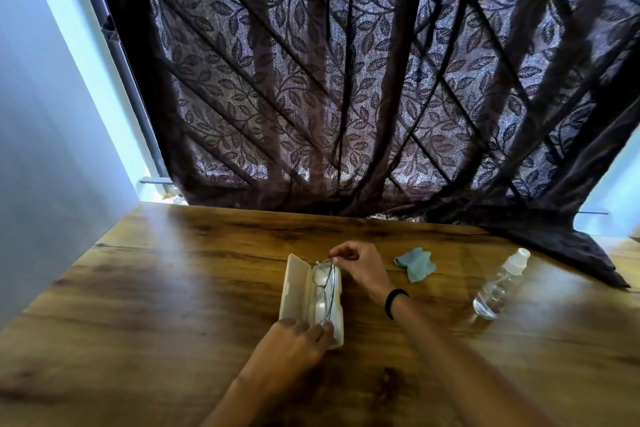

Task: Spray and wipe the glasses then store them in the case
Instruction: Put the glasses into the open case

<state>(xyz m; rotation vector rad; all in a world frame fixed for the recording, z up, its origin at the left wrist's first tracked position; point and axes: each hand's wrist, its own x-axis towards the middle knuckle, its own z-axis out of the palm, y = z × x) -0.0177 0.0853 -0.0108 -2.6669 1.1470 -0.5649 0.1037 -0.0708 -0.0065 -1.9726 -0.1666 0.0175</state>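
An open cream glasses case lies lengthwise on the wooden table, its lid folded out to the left. Thin-framed folded glasses lie inside its tray. My right hand pinches the far end of the glasses at the case's far end. My left hand grips the near end of the glasses at the case's near edge. A crumpled light blue cloth lies to the right of my right hand. Further right stands a clear spray bottle with a white cap.
A dark leaf-patterned curtain hangs behind the table, and its hem spills onto the table's far right corner. A pale wall runs along the left. A black band sits on my right wrist.
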